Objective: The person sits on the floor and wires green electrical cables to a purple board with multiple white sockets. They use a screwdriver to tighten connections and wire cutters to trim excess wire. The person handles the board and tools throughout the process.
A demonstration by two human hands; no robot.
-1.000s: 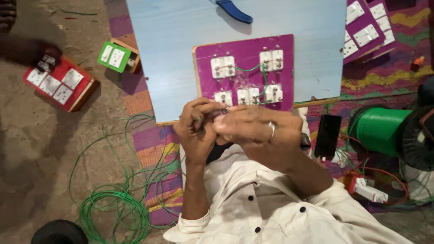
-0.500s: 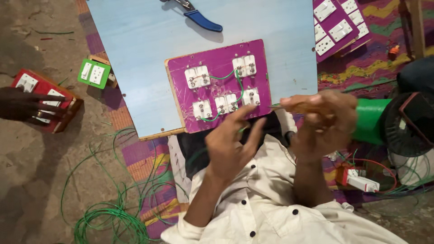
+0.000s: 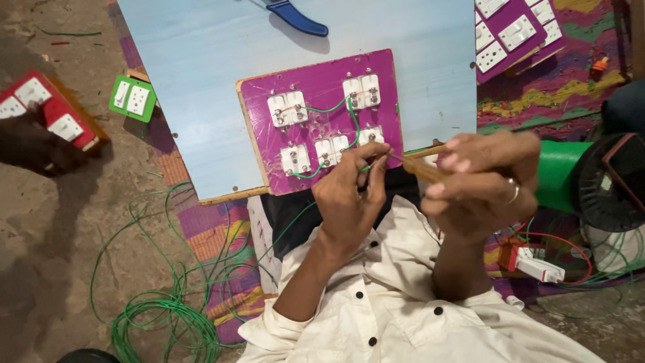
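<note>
We see a loose coil of green wire (image 3: 161, 316) on the dirt floor, then a purple switch board (image 3: 321, 121) with white sockets on the pale blue desk (image 3: 201, 74). Our left hand (image 3: 349, 198) pinches a green wire end; our right hand (image 3: 484, 185) clenches a wooden-handled screwdriver (image 3: 420, 167).

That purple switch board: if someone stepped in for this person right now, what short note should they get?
Left hand: fingers pinch a green wire at the lower edge of the purple board.
Right hand: gripping a brown-handled screwdriver, tip aimed toward the left fingers.
The board lies on a light blue panel; blue-handled pliers lie at the panel's top.
Done: green wires link several white switch backs.
Left: the pinched wire looks not yet fastened.
</note>
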